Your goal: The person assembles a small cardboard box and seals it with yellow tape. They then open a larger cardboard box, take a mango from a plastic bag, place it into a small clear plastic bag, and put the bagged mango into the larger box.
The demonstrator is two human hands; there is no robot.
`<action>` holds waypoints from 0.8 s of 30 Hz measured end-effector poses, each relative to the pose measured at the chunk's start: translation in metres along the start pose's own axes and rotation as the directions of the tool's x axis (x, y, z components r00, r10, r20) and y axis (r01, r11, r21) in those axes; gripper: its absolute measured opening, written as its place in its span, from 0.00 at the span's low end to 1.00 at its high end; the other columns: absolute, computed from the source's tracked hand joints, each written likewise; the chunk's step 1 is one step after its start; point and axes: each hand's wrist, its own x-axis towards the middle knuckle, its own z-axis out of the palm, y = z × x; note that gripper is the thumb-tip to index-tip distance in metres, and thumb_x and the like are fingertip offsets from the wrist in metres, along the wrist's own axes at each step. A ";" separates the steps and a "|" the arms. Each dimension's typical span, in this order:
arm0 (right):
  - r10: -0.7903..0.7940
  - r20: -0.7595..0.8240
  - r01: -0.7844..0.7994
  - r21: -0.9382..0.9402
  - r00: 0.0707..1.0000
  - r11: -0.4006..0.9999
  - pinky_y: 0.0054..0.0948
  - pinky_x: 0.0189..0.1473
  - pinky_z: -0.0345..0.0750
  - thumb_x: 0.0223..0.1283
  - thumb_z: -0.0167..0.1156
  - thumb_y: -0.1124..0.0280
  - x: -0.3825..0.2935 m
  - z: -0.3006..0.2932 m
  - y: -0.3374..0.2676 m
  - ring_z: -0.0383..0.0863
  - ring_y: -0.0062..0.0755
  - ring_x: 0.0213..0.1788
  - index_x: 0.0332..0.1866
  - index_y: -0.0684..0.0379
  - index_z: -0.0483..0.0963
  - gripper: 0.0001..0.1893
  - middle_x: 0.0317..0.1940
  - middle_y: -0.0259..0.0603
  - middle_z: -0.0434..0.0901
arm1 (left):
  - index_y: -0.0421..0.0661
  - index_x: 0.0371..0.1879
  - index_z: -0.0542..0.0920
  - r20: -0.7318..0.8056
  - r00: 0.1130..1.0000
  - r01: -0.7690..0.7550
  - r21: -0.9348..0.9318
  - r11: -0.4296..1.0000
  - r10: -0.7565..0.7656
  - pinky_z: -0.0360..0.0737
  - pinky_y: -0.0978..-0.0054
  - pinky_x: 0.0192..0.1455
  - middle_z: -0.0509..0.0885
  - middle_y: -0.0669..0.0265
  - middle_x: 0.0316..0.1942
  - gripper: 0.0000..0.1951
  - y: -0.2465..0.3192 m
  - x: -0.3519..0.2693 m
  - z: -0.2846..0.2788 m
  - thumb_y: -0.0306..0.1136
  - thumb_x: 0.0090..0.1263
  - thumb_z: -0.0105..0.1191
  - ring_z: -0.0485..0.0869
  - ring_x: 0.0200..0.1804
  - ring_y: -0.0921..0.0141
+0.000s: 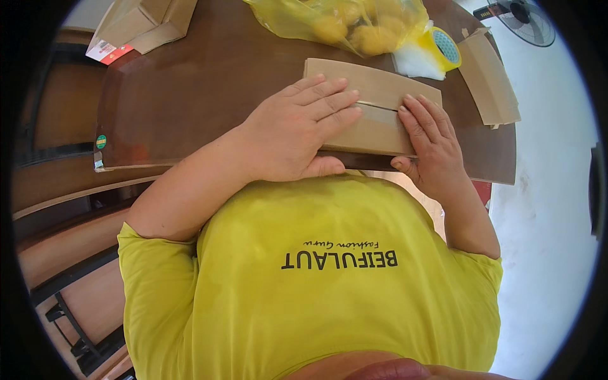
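Note:
A small cardboard box [375,130] lies at the near edge of the brown table, its two top flaps meeting with a narrow dark gap between them. My left hand [311,121] rests flat on the left part of the flaps, its fingers pointing right across the seam and its thumb at the near side. On the box's right end lies my right hand [430,135], fingers on top and thumb by the near edge. Behind the box stands a yellow roll of tape [445,48] on a white folded material [418,61]. The underside of both palms is hidden.
A yellow translucent plastic bag [351,23] with round orange-yellow things lies at the table's far side. An open cardboard box [147,23] is at the far left, a cardboard piece [491,78] at the right edge. A fan [527,19] stands beyond the table [213,95].

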 end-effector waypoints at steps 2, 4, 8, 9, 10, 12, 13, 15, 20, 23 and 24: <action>0.002 0.027 -0.002 -0.018 1.000 1.000 0.44 0.66 0.61 0.51 0.61 0.49 0.000 0.001 -0.002 0.64 0.48 0.65 0.57 0.64 0.69 0.33 0.62 0.45 0.67 | 0.45 0.57 0.72 0.045 0.999 -0.005 0.038 0.999 0.004 0.61 0.58 0.69 0.70 0.61 0.63 0.28 -0.001 0.000 0.005 0.45 0.59 0.57 0.66 0.67 0.60; 0.007 0.035 -0.007 -0.022 0.999 1.000 0.44 0.66 0.61 0.49 0.62 0.49 -0.001 -0.001 -0.002 0.63 0.48 0.65 0.56 0.64 0.70 0.34 0.61 0.46 0.67 | 0.45 0.57 0.72 0.057 0.998 -0.005 0.043 0.999 0.002 0.61 0.58 0.69 0.70 0.61 0.63 0.28 0.000 0.003 0.005 0.44 0.60 0.57 0.66 0.67 0.61; 0.047 -0.099 -0.029 0.172 0.994 0.985 0.40 0.62 0.66 0.52 0.63 0.56 -0.002 -0.006 0.012 0.69 0.45 0.59 0.54 0.64 0.72 0.27 0.56 0.46 0.72 | 0.44 0.57 0.73 0.097 0.995 0.020 0.018 1.000 -0.022 0.61 0.57 0.69 0.70 0.61 0.63 0.26 0.002 0.008 -0.001 0.43 0.60 0.57 0.66 0.67 0.60; 0.116 -0.185 -0.062 0.278 0.976 0.959 0.37 0.59 0.68 0.54 0.63 0.59 -0.007 -0.006 0.024 0.71 0.42 0.56 0.53 0.64 0.73 0.24 0.54 0.44 0.74 | 0.44 0.56 0.73 0.099 0.995 0.025 0.034 0.999 -0.029 0.61 0.57 0.69 0.71 0.60 0.62 0.26 0.001 0.008 -0.003 0.43 0.60 0.57 0.66 0.66 0.60; 0.195 -0.262 -0.083 0.384 0.945 0.920 0.34 0.57 0.70 0.56 0.62 0.61 -0.014 -0.005 0.035 0.74 0.39 0.54 0.51 0.64 0.73 0.21 0.52 0.43 0.76 | 0.45 0.56 0.73 0.104 0.994 0.029 0.049 0.998 -0.034 0.61 0.56 0.68 0.71 0.60 0.62 0.26 0.002 0.005 -0.004 0.44 0.60 0.56 0.66 0.66 0.59; 0.571 -0.238 -0.231 0.744 0.786 0.627 0.27 0.50 0.73 0.60 0.59 0.67 -0.026 0.001 0.051 0.76 0.30 0.46 0.49 0.63 0.75 0.15 0.45 0.39 0.78 | 0.45 0.56 0.73 0.111 0.993 0.030 0.062 0.998 -0.037 0.62 0.56 0.68 0.71 0.59 0.62 0.26 0.002 0.003 -0.008 0.46 0.60 0.56 0.67 0.66 0.58; 0.723 -0.165 -0.239 0.875 0.671 0.421 0.23 0.47 0.74 0.62 0.57 0.70 -0.031 0.006 0.056 0.77 0.25 0.43 0.49 0.63 0.76 0.12 0.42 0.37 0.80 | 0.45 0.56 0.73 0.113 0.993 0.028 0.059 0.998 -0.035 0.62 0.55 0.68 0.71 0.58 0.62 0.27 0.001 0.004 -0.011 0.47 0.61 0.56 0.67 0.66 0.57; 0.779 -0.044 -0.239 0.940 0.625 0.245 0.18 0.43 0.73 0.63 0.55 0.72 -0.043 0.023 0.064 0.75 0.19 0.38 0.47 0.62 0.76 0.11 0.38 0.34 0.80 | 0.45 0.56 0.73 0.130 0.991 0.022 0.029 0.999 -0.025 0.62 0.55 0.67 0.71 0.57 0.61 0.27 0.003 0.013 -0.012 0.49 0.61 0.55 0.67 0.65 0.56; 0.803 0.162 -0.253 0.967 0.574 -0.015 0.18 0.36 0.73 0.64 0.52 0.75 -0.042 0.042 0.062 0.74 0.16 0.33 0.46 0.62 0.77 0.10 0.34 0.33 0.79 | 0.45 0.57 0.72 0.281 0.959 -0.025 -0.061 0.998 0.041 0.59 0.54 0.69 0.68 0.56 0.63 0.31 0.021 0.070 -0.016 0.51 0.59 0.56 0.63 0.67 0.55; 0.701 0.109 -0.263 0.958 0.704 0.115 0.18 0.37 0.74 0.64 0.51 0.75 -0.033 0.052 0.064 0.75 0.17 0.34 0.47 0.62 0.77 0.10 0.34 0.33 0.80 | 0.45 0.61 0.68 0.339 0.933 -0.131 0.019 0.991 0.117 0.55 0.54 0.70 0.64 0.56 0.66 0.35 0.026 0.096 0.000 0.53 0.57 0.57 0.59 0.69 0.54; 0.676 0.114 -0.253 0.961 0.728 0.111 0.19 0.38 0.74 0.65 0.51 0.76 -0.034 0.049 0.064 0.75 0.17 0.34 0.47 0.62 0.77 0.10 0.34 0.31 0.79 | 0.45 0.62 0.66 0.384 0.918 -0.112 0.020 0.993 0.096 0.53 0.54 0.71 0.62 0.55 0.67 0.36 0.026 0.099 0.004 0.54 0.57 0.57 0.57 0.70 0.54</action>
